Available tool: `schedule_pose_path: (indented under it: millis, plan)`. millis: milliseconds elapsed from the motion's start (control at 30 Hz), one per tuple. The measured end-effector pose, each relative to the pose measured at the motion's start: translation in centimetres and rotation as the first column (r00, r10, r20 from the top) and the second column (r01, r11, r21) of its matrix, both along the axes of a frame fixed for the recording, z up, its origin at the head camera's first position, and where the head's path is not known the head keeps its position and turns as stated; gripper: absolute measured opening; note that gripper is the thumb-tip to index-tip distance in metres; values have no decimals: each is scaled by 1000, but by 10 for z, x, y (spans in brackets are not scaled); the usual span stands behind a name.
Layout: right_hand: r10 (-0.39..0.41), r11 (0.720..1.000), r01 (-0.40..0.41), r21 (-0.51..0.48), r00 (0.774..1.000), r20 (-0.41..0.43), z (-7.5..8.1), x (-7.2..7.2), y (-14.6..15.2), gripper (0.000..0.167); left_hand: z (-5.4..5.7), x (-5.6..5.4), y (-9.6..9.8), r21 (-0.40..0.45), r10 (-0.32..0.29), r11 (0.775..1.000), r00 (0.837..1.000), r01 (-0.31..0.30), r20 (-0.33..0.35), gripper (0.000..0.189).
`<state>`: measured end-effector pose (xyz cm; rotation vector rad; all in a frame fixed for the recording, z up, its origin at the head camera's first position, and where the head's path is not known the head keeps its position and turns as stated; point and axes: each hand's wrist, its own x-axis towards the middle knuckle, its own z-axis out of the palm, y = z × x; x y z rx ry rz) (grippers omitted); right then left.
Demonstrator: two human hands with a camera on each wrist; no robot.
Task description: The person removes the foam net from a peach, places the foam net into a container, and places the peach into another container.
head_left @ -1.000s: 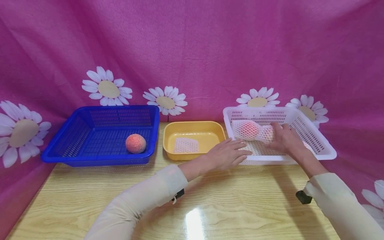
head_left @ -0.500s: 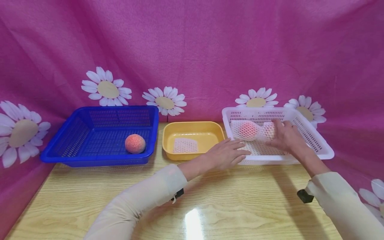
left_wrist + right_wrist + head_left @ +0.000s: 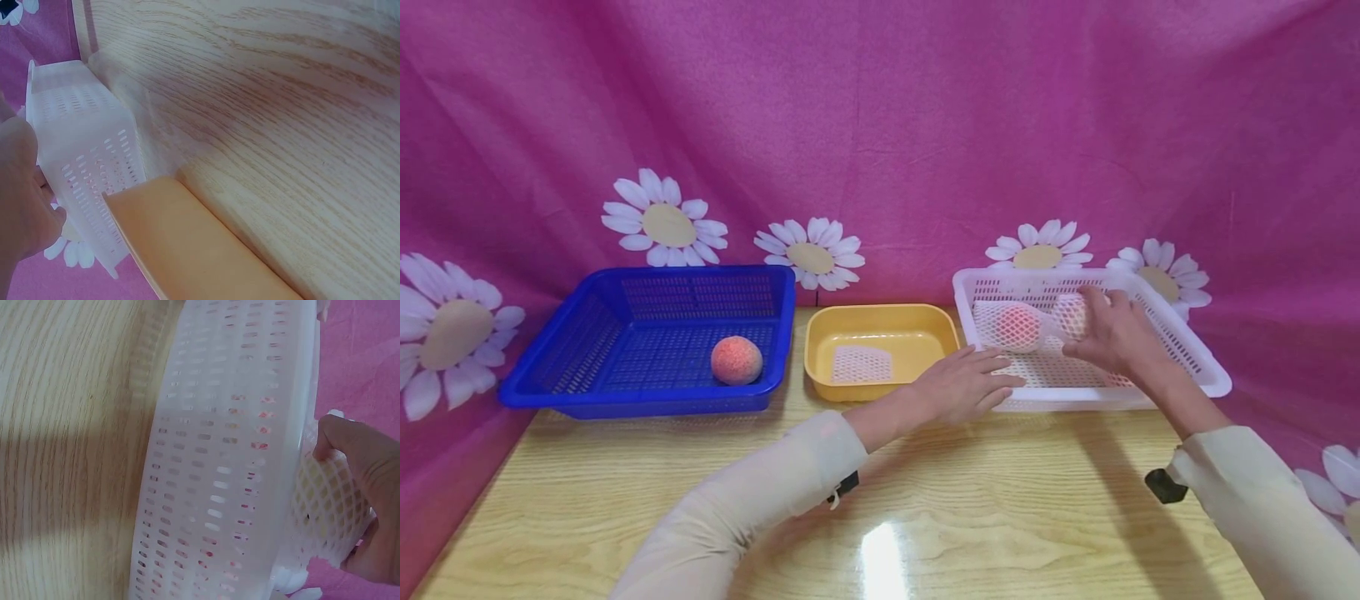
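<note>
The right hand [image 3: 1120,337] clamps fingers and thumb on a foam-netted peach [image 3: 328,500]; left of its fingertips lies a second netted peach [image 3: 1018,327]. The left hand [image 3: 964,387] has straight fingers slightly apart, possibly touching the white basket [image 3: 1075,400].

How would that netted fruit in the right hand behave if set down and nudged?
The netted fruit looks round, so it would probably roll, though its net, extending past it, might slow it. That open, raised weave likely makes it less slippery for the right hand.
</note>
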<state>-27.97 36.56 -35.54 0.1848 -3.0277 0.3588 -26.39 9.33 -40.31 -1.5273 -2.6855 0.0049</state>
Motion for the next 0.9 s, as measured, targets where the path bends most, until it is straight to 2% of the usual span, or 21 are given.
schedule_pose_path:
  millis: [133,500,900]
  plan:
    - [-5,1000,5,-3,1000,8,5,1,-3,104,0,0,0,-1,-1,1000,1000,1,7,46]
    - [-7,1000,7,6,997,-76,19,3,-10,96,1,0,1,2,3,1000,1000,-3,6,46]
    - [20,1000,-19,15,996,-84,27,6,-20,97,2,0,1,0,13,1000,1000,-13,10,45]
